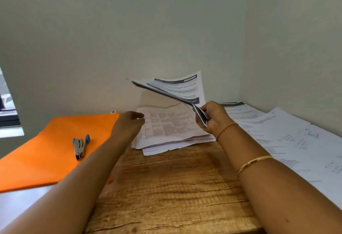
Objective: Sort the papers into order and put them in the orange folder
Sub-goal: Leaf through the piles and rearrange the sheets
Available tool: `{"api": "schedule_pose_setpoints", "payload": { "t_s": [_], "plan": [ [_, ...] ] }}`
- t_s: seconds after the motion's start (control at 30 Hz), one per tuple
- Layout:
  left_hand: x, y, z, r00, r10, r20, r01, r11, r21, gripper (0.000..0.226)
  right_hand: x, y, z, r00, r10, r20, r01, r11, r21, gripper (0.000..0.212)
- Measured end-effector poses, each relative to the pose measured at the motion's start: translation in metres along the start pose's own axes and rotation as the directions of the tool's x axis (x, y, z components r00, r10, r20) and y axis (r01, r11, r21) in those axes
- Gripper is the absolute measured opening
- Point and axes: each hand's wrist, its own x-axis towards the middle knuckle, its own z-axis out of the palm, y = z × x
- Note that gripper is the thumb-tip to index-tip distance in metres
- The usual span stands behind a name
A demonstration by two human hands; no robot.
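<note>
our right hand point(211, 117) pinching a lifted sheet point(177, 89) by the corner, over the paper stack point(166, 128) on the desk point(166, 187); left hand point(129, 122) loose, gripping nothing, at the stack's edge; orange folder point(46, 150) at left, stapler point(80, 146) on it

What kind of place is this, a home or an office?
Probably a small desk nook for paperwork, in a home or an office; I cannot tell which. A wooden desk stands in a corner of plain walls, and on it lie printed papers and an orange folder with a stapler on top.
</note>
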Motion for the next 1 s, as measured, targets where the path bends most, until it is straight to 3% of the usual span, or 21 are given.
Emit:
{"api": "schedule_pose_setpoints", "payload": {
  "t_s": [0.1, 0.23, 0.37, 0.57, 0.63, 0.77, 0.83, 0.9, 1.0],
  "plan": [
    [0.000, -0.006, 0.002, 0.979, 0.017, 0.205, -0.073, 0.961, 0.268, 0.053, 0.005, 0.002, -0.004, 1.000, -0.001, -0.006, 0.001, 1.000, 0.020, 0.022],
    [-0.004, -0.012, 0.012, 0.904, -0.020, 0.428, -0.227, 0.825, 0.518, 0.071, 0.006, -0.001, -0.010, 1.000, -0.027, -0.007, 0.028, 0.991, 0.133, 0.026],
    [-0.004, -0.011, 0.016, 0.906, 0.052, 0.420, -0.314, 0.748, 0.585, 0.065, 0.004, -0.007, -0.016, 0.998, -0.058, -0.002, 0.057, 0.963, 0.263, 0.026],
    [-0.003, -0.015, 0.015, 0.910, 0.159, 0.383, -0.373, 0.717, 0.589, 0.048, -0.002, -0.009, -0.016, 0.995, -0.086, -0.043, 0.095, 0.956, 0.277, 0.037],
    [-0.003, -0.015, 0.014, 0.909, 0.225, 0.352, -0.395, 0.734, 0.552, 0.037, -0.008, -0.009, -0.014, 0.992, -0.113, -0.053, 0.121, 0.976, 0.180, 0.025],
    [-0.001, -0.017, 0.009, 0.896, 0.328, 0.299, -0.443, 0.701, 0.559, 0.033, -0.003, -0.004, -0.012, 0.984, -0.146, -0.107, 0.125, 0.976, -0.179, 0.018],
    [0.001, -0.018, 0.007, 0.890, 0.378, 0.255, -0.454, 0.685, 0.570, 0.031, 0.006, -0.001, -0.012, 0.964, -0.231, -0.129, 0.162, 0.900, -0.404, 0.015],
    [0.002, -0.021, 0.004, 0.886, 0.417, 0.203, -0.452, 0.676, 0.582, 0.028, 0.011, 0.001, -0.013, 0.922, -0.370, -0.117, 0.229, 0.760, -0.608, 0.013],
    [0.003, -0.026, 0.004, 0.905, 0.399, 0.146, -0.413, 0.745, 0.523, 0.021, 0.015, 0.002, -0.017, 0.886, -0.448, -0.120, 0.230, 0.649, -0.725, 0.011]
  ]
}}
